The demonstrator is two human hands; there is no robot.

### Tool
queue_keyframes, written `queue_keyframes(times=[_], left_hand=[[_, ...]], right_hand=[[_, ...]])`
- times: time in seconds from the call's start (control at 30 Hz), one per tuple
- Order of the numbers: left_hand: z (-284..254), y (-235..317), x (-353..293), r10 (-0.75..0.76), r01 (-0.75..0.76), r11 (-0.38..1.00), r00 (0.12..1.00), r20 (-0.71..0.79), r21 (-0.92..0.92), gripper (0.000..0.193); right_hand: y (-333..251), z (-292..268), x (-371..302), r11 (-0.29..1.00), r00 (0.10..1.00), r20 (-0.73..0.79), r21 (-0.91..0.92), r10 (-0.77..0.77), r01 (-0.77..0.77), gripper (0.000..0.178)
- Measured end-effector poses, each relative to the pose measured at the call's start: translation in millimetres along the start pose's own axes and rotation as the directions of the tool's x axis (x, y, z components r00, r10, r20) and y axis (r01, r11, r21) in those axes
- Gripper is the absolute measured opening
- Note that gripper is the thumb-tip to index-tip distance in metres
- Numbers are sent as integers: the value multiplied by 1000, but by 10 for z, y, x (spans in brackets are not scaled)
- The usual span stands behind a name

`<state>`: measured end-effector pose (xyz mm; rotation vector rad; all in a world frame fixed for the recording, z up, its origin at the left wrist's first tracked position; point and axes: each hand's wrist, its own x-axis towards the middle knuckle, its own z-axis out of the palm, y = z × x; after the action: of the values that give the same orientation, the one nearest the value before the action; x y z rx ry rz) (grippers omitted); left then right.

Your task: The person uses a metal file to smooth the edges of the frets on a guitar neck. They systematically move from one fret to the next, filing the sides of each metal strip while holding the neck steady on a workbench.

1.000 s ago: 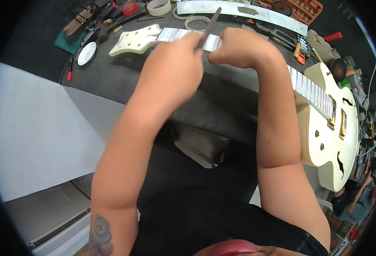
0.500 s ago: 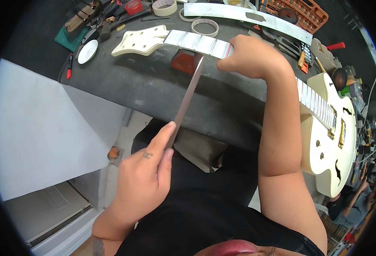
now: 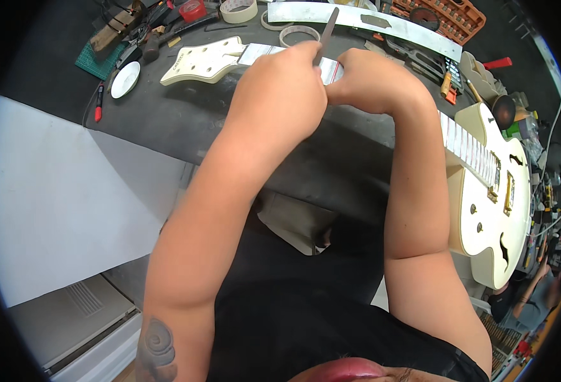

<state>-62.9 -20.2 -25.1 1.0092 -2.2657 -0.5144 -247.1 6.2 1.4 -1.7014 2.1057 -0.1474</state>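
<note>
A cream guitar [image 3: 487,245] with f-holes lies across the workbench, its headstock [image 3: 201,60] at the far left. Pale strips cover its fretboard [image 3: 468,143] between the frets. My left hand [image 3: 279,92] is closed round a slim, flat file [image 3: 329,33], whose far end points up past the neck. Beneath that hand, part of the neck is hidden. Just to its right, my right hand [image 3: 376,83] wraps round the neck, thumb on the near side. The two hands are close together, seemingly touching. Whether the file meets a fret is hidden.
Tape rolls [image 3: 238,11], a long whitish strip [image 3: 376,22] and an orange socket case [image 3: 462,22] lie along the back. A white dish [image 3: 126,80] and a red-capped marker [image 3: 99,105] sit at the left. Another person [image 3: 538,296] is at far right.
My left hand has moved up and forward from near my lap to the neck, carrying the file across it. The right hand keeps its hold. The red block under the neck is now hidden.
</note>
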Motion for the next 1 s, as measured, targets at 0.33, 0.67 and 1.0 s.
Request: queue_keyframes(times=[0.33,0.67,1.0], left_hand=[[-1065,216,-2247,-320,295,947,908,270,131,55],[-1397,-697,-1930,-676,675,725,736,-47,136,66],[-1543,-2250,-1565,-342,331,876,939,-31,352,67]], right_hand=[[-21,-28,-42,1000,1000,21,25,-12,11,60],[-34,-92,-97,998,997,60,-34,57,-55,55],[21,-49,-56,1000,995,98,-11,30,-29,67]])
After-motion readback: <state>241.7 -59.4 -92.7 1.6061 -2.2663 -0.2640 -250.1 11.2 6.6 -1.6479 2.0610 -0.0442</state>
